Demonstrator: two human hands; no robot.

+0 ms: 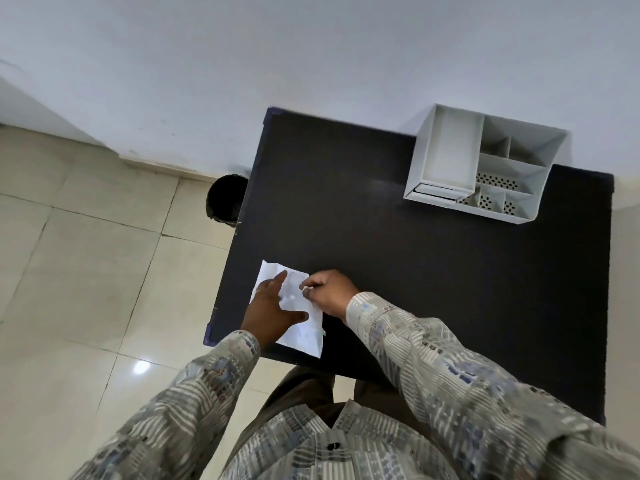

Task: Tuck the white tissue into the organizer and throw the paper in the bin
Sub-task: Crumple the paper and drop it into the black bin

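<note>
White sheet (304, 336) lies flat under the left hand (273, 306), palm spread open on it; right hand (329, 289) just beside, fingertips pinched on its edge. Organizer (485, 164) far beyond the right hand, bin (225, 199) beyond the left.

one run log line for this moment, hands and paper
left hand flat on paper | right hand pinching its edge | organizer untouched | bin on floor

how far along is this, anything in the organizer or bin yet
Nothing looks done: the organizer compartments look empty. In hand: the left hand presses the white sheet on the table while the right hand pinches its edge. Left: tucking and the bin.
</note>
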